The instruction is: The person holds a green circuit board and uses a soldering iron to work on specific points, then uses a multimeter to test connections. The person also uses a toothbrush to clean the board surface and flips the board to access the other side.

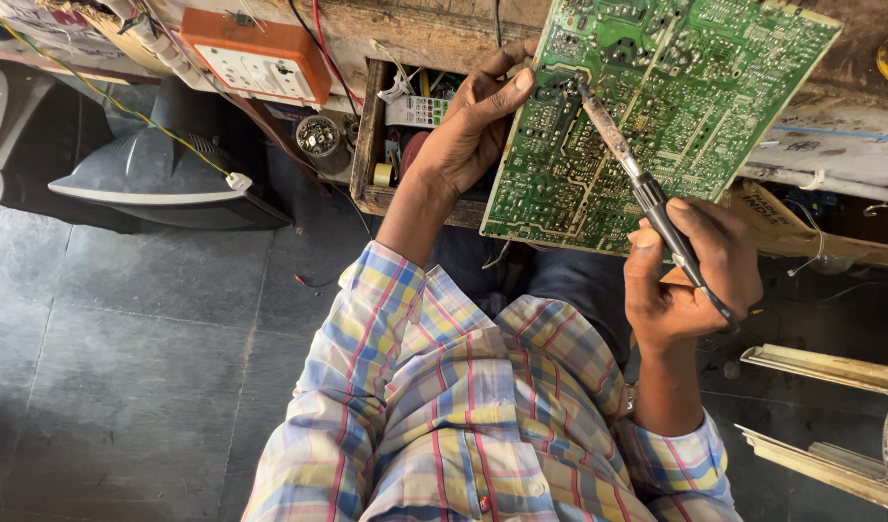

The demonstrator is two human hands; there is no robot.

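Observation:
A large green circuit board (pixel 676 106) leans tilted against the workbench edge, solder side toward me. My left hand (pixel 473 126) grips its left edge, thumb pressed on the board's upper left part. My right hand (pixel 690 280) holds a soldering iron (pixel 647 193) by its black handle. The iron's metal tip touches the board near the top left, close to my left thumb. Both sleeves are a checked shirt of yellow, blue and red.
An orange switchboard box (pixel 256 53) lies on the wooden bench at upper left. An open drawer (pixel 405 135) beneath it holds tape rolls and small parts. A grey monitor casing (pixel 164 179) rests on the tiled floor at left. Metal frame pieces (pixel 830 416) lie at lower right.

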